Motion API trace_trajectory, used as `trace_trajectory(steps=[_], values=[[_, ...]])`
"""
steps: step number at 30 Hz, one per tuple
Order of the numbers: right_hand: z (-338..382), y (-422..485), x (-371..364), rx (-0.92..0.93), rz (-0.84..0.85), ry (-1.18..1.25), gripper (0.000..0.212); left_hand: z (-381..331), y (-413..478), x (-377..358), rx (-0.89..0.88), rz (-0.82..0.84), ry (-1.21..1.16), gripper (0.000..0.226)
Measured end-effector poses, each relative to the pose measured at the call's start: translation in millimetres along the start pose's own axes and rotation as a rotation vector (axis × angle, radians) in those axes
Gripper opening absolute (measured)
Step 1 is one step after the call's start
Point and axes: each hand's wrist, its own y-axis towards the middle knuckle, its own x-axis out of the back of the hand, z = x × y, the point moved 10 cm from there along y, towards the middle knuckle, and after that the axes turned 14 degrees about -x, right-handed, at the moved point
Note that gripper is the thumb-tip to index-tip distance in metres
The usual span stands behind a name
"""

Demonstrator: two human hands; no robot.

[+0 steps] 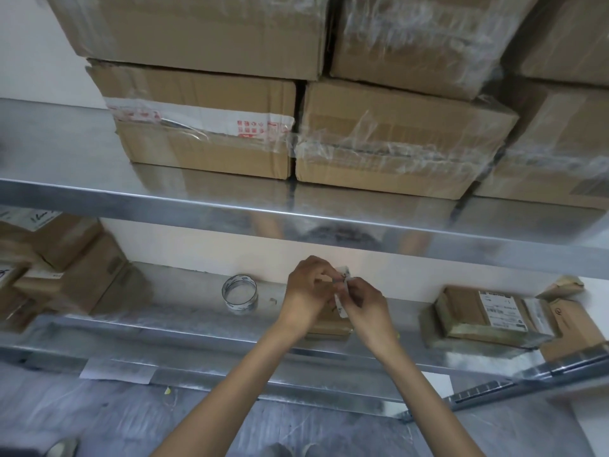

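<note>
Both hands work just right of the tape roll [240,293], which stands on the lower shelf [184,311]. The left hand [306,291] and the right hand [365,306] each pinch the white label strip [340,303] between curled fingertips. The strip is held upright in the air, clear of the shelf. This two-point pinch probably serves to separate a backing or keep the strip taut before application. A small brown parcel [328,324] lies directly beneath the hands, right of the roll, and is the likely target surface. Further right of the roll sits a labelled parcel [481,313]; well left of it, stacked cartons [66,268]. Above the roll, the upper shelf edge [230,206], loaded with taped cartons [204,133], overhangs and limits headroom. The wrists hide most of the small parcel.
</note>
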Motion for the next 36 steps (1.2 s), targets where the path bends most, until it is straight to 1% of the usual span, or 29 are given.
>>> trace_trajectory(steps=[3,6,9,13,15,17,18,20,22,23,25,26,27,28,30,32,33,34,36], values=[[10.1,-5.1,-13.9,-0.004,0.08,0.001,0.006,-2.7,10.0,9.1,-0.017,0.009,0.046,0.014],[17.8,-7.9,-18.9,-0.012,0.138,0.12,0.019,-9.8,21.7,10.6,-0.052,0.087,0.083,0.007],[24.5,-9.4,-20.6,-0.011,0.156,0.145,0.02,-11.1,26.1,7.6,-0.041,0.164,0.077,0.007],[22.9,-13.3,-28.2,-0.024,0.195,0.197,0.023,-1.5,26.8,18.5,0.076,0.072,-0.002,0.003],[20.4,-14.9,-33.2,-0.025,0.237,0.21,0.023,-1.4,29.5,23.0,0.062,0.043,0.015,0.009],[20.2,-18.9,-38.0,0.013,0.276,0.16,0.009,-1.5,31.0,23.5,0.035,0.056,0.052,0.01],[21.5,-22.3,-40.6,0.037,0.282,0.132,0.011,0.2,31.4,22.7,0.029,0.075,0.068,0.01],[19.6,-25.6,-42.4,0.048,0.215,0.109,0.027,6.0,31.8,24.5,0.03,0.097,0.079,0.011],[15.9,-25.9,-46.1,0.019,0.138,0.136,0.041,11.6,32.9,32.4,0.045,0.071,0.038,0.014],[14.9,-25.5,-49.9,0.013,0.106,0.153,0.044,13.3,33.7,35.8,0.05,0.06,0.007,0.015],[10.3,-27.6,-52.5,0.011,-0.02,0.08,0.044,17.2,34.2,36.5,0.068,0.083,-0.031,0.015],[6.3,-28.6,-54.0,-0.005,-0.055,0.051,0.046,21.7,33.7,35.6,0.083,0.095,-0.042,0.016],[3.0,-31.4,-57.1,-0.038,-0.048,0.061,0.048,27.5,32.8,34.9,0.104,0.096,-0.06,0.018],[-2.5,-33.0,-63.2,-0.078,-0.001,0.098,0.049,35.5,31.6,34.5,0.132,0.084,-0.082,0.02],[-11.0,-35.6,-74.1,-0.126,0.094,0.122,0.041,52.7,29.2,33.6,0.187,0.045,-0.125,0.022],[-19.9,-36.7,-83.7,-0.162,0.196,0.108,0.031,64.9,28.4,30.8,0.209,0.027,-0.119,0.024],[-24.7,-37.7,-87.9,-0.196,0.248,0.127,0.032,69.1,28.2,28.8,0.21,0.023,-0.114,0.025],[-31.5,-37.5,-90.0,-0.219,0.27,0.133,0.035,72.8,27.5,26.8,0.21,0.02,-0.106,0.027],[-44.3,-33.6,-87.1,-0.263,0.226,0.108,0.043,77.9,25.4,22.8,0.204,0.027,-0.071,0.026]])
